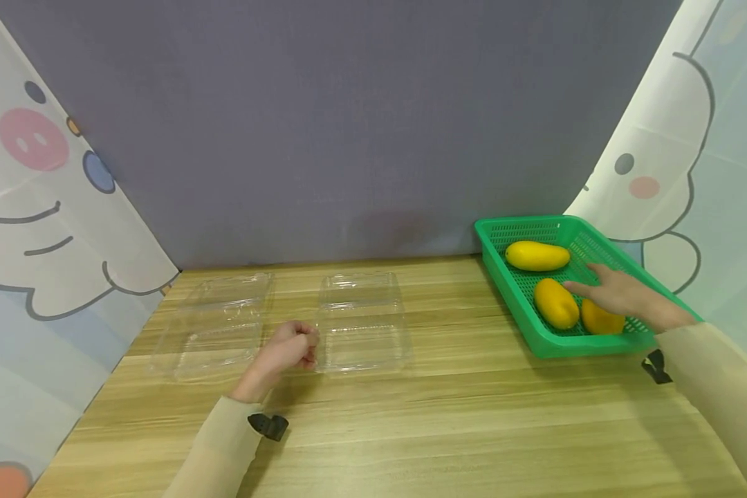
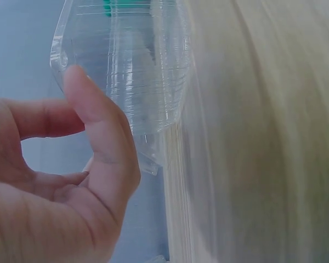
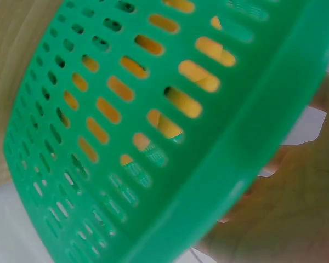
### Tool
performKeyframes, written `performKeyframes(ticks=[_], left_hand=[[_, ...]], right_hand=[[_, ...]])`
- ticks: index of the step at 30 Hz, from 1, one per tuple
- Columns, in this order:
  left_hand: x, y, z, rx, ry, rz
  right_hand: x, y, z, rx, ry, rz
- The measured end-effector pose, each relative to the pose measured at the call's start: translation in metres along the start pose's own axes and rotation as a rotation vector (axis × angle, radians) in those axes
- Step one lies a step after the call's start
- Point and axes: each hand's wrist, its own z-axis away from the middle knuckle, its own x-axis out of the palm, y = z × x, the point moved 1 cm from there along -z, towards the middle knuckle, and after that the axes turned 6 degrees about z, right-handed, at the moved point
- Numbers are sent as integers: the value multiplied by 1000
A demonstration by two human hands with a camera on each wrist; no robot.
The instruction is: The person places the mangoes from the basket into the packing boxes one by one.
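Note:
My left hand (image 1: pixel 295 344) is at the left edge of a clear plastic clamshell box (image 1: pixel 361 339), which lies with its lid folded back. In the left wrist view the thumb and a finger pinch the rim of this box (image 2: pixel 126 71). My right hand (image 1: pixel 622 294) hovers over a green basket (image 1: pixel 517 304), fingers spread and holding nothing. Inside the basket lie three yellow mangoes: one at the back (image 1: pixel 537 256), one in front (image 1: pixel 556 304), and one (image 1: pixel 600 319) partly covered by the hand. The basket's slotted wall hides most of the fruit in the right wrist view.
Another clear clamshell box (image 1: pixel 224 332) lies opened out to the left of my left hand. A grey panel (image 1: pixel 361 124) stands behind the wooden table (image 1: pixel 411 429). Cartoon-printed cloth (image 1: pixel 660 159) hangs at both sides.

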Motion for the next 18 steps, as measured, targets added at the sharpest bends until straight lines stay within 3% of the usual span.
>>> performKeyframes(ticks=[18], left_hand=[[7, 0, 0, -28, 8, 30]], right_hand=[[4, 18, 0, 33, -100, -100]])
